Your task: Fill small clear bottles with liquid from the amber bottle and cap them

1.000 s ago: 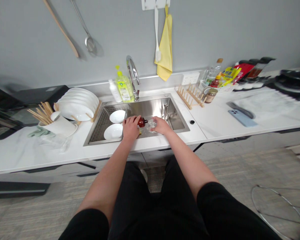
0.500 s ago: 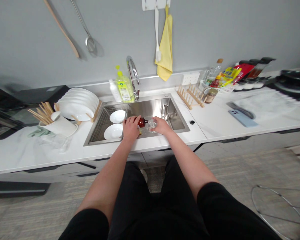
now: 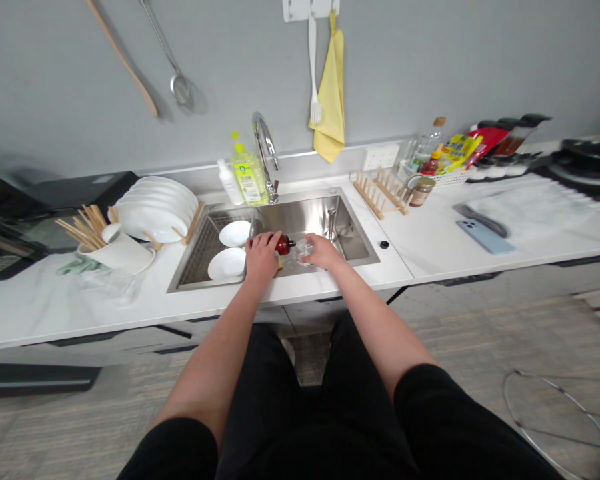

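Over the steel sink [image 3: 300,212], my left hand [image 3: 263,257] is closed round a small brown bottle [image 3: 283,245] with a dark neck. The bottle lies tipped on its side, its neck pointing right. My right hand [image 3: 323,252] grips a clear glass [image 3: 304,249], whose mouth faces the bottle's neck. Whether liquid passes between them is too small to tell. A bit of something yellow shows under my left hand. Two white bowls [image 3: 227,264] sit in the wire basket [image 3: 195,248] at the sink's left side.
Behind the sink stand a chrome faucet [image 3: 265,150], a yellow-green soap bottle [image 3: 249,175] and a white bottle [image 3: 229,183]. Racked white plates [image 3: 153,207] and a chopstick holder [image 3: 117,253] are on the left. To the right are a wooden rack [image 3: 385,193], a jar [image 3: 423,192] and a phone [image 3: 485,236].
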`<state>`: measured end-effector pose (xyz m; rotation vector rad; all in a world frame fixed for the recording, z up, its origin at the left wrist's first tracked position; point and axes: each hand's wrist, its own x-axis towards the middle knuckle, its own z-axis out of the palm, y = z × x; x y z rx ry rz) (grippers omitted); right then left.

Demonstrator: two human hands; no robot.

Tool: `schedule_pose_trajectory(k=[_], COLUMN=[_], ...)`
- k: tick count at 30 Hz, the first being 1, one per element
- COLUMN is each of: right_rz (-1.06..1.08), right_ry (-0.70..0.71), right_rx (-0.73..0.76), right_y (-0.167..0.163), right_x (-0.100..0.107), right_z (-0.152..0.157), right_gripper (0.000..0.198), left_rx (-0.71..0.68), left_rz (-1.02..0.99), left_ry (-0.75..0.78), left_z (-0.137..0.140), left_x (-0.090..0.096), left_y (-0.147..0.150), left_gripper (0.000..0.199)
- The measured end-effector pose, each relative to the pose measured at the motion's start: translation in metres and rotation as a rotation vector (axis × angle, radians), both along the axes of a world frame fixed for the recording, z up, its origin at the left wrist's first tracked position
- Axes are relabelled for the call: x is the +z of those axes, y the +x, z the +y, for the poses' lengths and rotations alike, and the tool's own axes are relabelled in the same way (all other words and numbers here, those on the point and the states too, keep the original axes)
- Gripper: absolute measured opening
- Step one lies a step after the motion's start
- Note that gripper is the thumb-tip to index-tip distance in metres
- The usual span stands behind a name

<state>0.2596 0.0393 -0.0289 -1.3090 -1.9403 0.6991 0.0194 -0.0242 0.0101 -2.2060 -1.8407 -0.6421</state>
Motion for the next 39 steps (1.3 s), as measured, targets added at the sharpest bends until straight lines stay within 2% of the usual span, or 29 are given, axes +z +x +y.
schedule_pose_trajectory(k=[17,28,39], right_rz=[-0.037,-0.042,-0.050], right_ry=[-0.016,-0.016,-0.014], right_rx=[-0.014,-0.004,-0.003], right_y=[0.0005,0.0007,0.0015], right_x=[0.0027,0.0037,0.0045], right_z=[-0.0013,-0.0018,-0.0016], right_gripper=[0.080,0.079,0.077], left_rx=[0.017,0.003,0.012], left_rz=[0.002,0.005,0.010], left_ry=[-0.029,-0.001,-0.024], left_z=[-0.0030,-0.0017,-0.0029], left_x=[0.0049,0.0024,0.0049], left_y=[0.0025,0.0015,0.0029], left_gripper=[0.078,0.071,0.073])
